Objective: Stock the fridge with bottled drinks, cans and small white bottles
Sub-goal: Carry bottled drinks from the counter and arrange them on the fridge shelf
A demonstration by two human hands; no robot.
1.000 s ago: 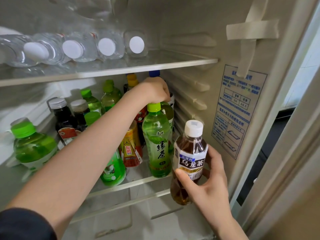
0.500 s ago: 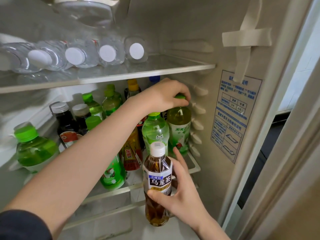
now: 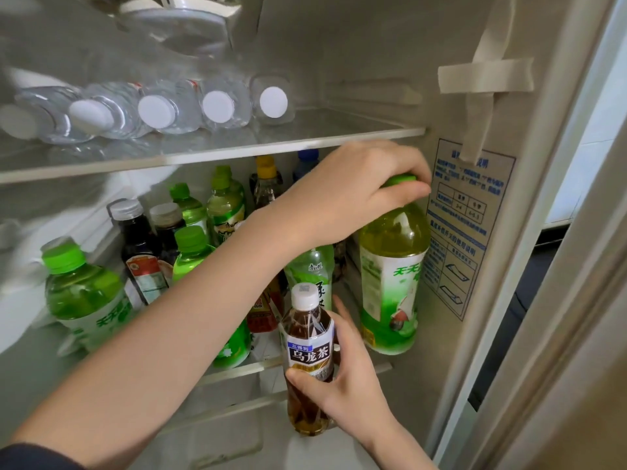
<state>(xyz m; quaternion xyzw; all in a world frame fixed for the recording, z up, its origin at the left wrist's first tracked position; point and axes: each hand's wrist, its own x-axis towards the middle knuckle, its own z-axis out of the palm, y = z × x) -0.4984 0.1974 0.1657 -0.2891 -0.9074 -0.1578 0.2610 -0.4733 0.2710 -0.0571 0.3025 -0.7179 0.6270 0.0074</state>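
Green bottle is just under the left hand, which grips its cap. It looks full, heavy and smooth, so a hold round the middle seems safer. Right hand wraps round the brown bottle, below and nearer

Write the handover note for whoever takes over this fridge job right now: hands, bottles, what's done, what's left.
Left hand: grips the green cap of the large green tea bottle, upright at the right front of the middle shelf, beside the fridge wall.
Right hand: holds the brown tea bottle upright in front of that shelf, not yet on it.
Done: water bottles lie on the upper shelf; many bottles stand on the middle shelf.
Left: release the green bottle, then probably shelve the brown one. No cans or small white bottles in view.
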